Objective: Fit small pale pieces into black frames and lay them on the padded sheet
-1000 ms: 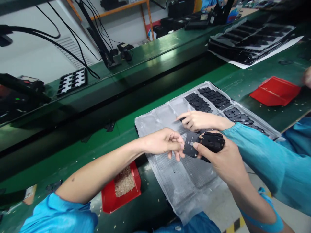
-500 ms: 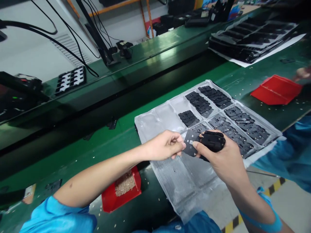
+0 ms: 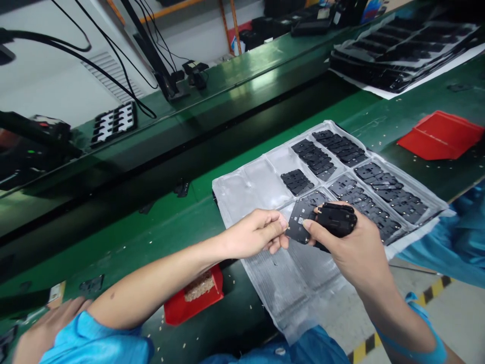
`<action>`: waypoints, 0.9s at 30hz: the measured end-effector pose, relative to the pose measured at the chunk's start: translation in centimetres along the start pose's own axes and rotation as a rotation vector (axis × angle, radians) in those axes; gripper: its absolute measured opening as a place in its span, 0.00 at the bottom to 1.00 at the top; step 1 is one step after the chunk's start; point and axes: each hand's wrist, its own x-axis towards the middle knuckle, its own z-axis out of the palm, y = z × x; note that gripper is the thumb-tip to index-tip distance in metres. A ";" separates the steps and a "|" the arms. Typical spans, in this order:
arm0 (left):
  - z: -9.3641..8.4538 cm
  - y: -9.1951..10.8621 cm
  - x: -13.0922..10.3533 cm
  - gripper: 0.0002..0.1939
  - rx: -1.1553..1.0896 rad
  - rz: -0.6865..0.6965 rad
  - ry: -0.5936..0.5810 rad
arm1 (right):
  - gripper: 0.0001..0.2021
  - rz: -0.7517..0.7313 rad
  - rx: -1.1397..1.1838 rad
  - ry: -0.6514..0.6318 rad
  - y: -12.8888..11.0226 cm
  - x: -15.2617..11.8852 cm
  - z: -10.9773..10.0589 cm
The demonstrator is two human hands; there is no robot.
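Note:
My right hand point(image 3: 354, 242) grips a stack of black plates point(image 3: 336, 219), with one flat dark plate point(image 3: 299, 222) fanned out under the thumb. At that plate's left edge, my left hand point(image 3: 263, 233) has its thumb and index finger pinched together; anything tiny between them is too small to make out. Below both hands lies a tray lined with translucent sheeting point(image 3: 246, 187). Rows of black plates point(image 3: 314, 157) fill its far and right compartments, while the left compartments hold only sheeting.
A red scoop of small tan pieces point(image 3: 200, 288) sits under my left forearm. Another red scoop point(image 3: 441, 135) lies right. Stacked trays point(image 3: 401, 50) stand at the back right. A co-worker's hand point(image 3: 53, 323) rests at the lower left.
The view has shifted slightly. A co-worker's hand has appeared at the lower left, and the one by the right red scoop has gone. My hands keep nearly the same pose.

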 end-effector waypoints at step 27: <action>-2.5 2.3 0.2 0.11 0.132 -0.046 -0.207 | 0.14 0.004 -0.023 -0.035 -0.2 -0.1 0.1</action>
